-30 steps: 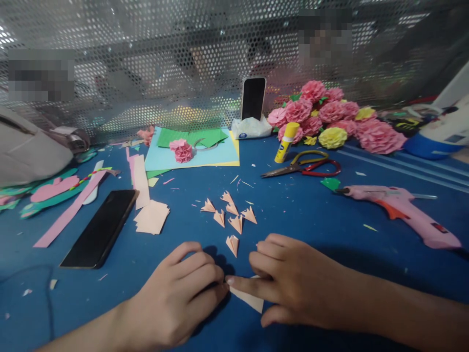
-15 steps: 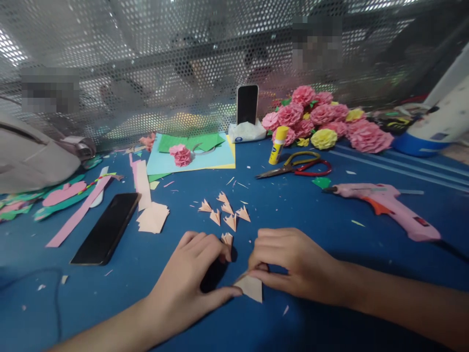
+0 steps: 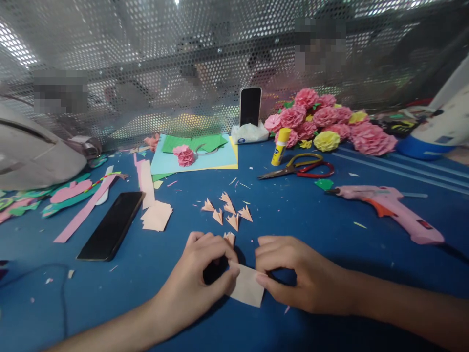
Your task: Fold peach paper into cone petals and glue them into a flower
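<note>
A small pale peach paper square [image 3: 248,287] is held just over the blue table between my two hands. My left hand [image 3: 203,274] pinches its left edge between thumb and index finger. On the opposite edge, my right hand [image 3: 293,274] grips the paper with thumb and curled fingers. Just beyond my left fingertips lies a folded peach paper piece [image 3: 229,238], partly hidden by that hand. Several more pointed folded pieces [image 3: 232,221] rest farther out. To the left sits a stack of peach paper squares [image 3: 157,215].
A black phone [image 3: 111,226] lies left. Scissors [image 3: 293,167], a yellow glue stick [image 3: 281,146] and a pink glue gun [image 3: 388,205] lie right. Pink and yellow paper flowers [image 3: 324,120], an upright phone [image 3: 250,106] and coloured sheets [image 3: 194,167] line the back, before a perforated metal panel [image 3: 146,63].
The paper, earlier seen as a smaller folded shape, now shows as a flatter, larger square. My left thumb and index finger have closed together on its edge. The camera view has shifted slightly.
</note>
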A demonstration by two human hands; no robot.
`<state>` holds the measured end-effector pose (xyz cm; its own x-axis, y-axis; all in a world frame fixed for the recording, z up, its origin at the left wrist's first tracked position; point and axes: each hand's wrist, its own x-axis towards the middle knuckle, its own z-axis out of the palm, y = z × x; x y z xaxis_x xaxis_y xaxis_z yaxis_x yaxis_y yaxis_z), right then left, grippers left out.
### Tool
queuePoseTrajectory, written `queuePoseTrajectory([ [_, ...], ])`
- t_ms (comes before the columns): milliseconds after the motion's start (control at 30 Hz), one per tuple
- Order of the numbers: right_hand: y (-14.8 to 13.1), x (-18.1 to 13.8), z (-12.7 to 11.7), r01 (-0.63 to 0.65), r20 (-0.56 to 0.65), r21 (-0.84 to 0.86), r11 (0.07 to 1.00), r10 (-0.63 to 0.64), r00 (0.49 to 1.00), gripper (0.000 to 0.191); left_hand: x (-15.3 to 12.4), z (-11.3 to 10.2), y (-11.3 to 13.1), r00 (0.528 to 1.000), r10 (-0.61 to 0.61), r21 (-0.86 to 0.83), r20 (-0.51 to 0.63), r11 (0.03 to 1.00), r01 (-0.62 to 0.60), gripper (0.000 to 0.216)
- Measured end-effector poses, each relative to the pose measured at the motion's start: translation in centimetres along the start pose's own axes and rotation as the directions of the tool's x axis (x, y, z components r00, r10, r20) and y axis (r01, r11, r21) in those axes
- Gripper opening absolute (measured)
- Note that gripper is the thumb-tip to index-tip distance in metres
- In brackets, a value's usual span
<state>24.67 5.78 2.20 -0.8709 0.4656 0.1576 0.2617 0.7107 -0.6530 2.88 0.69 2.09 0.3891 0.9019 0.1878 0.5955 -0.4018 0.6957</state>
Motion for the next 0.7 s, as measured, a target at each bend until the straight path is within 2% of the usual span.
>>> queuePoseTrajectory([
  [67,0.1,0.0,0.1,0.019,0.04,-0.02,1.0,-0.018,0.999,0.028,0.2,0.2,0.0,0.999,0.005,-0.001,-0.036,1.0,-0.005,0.014],
  [133,0.2,-0.1,0.3,-0.013,0.043,-0.053,0.999,0.015,0.999,0.026,0.4,0.3,-0.1,0.999,0.014,-0.004,-0.046,1.0,-0.015,0.013],
  [233,0.5,-0.2,0.4,-0.075,0.004,-0.128,0.989,0.076,0.997,0.019,0.5,0.5,-0.2,1.0,0.03,0.012,-0.003,0.999,-0.03,0.008],
  [367,1.0,0.0,0.2,-0.075,-0.015,-0.163,0.984,0.074,0.997,0.012,0.3,0.2,-0.6,0.998,0.017,0.036,0.059,0.999,-0.019,0.021],
  [467,1.4,0.1,-0.3,0.007,0.018,-0.129,0.992,-0.005,1.0,0.012,0.2,-0.3,-0.9,0.996,0.017,0.016,0.088,1.0,-0.019,0.02],
  [533,1.6,0.1,-0.6,0.1,0.053,-0.144,0.985,-0.093,0.994,0.014,0.1,-0.6,-1.3,0.994,0.06,0.002,0.095,0.998,-0.061,0.011],
  [700,1.9,0.0,-1.0,0.376,0.102,-0.319,0.87,-0.363,0.926,0.028,0.0,-1.2,-2.2,0.975,0.192,-0.016,0.112,0.981,-0.191,0.013],
])
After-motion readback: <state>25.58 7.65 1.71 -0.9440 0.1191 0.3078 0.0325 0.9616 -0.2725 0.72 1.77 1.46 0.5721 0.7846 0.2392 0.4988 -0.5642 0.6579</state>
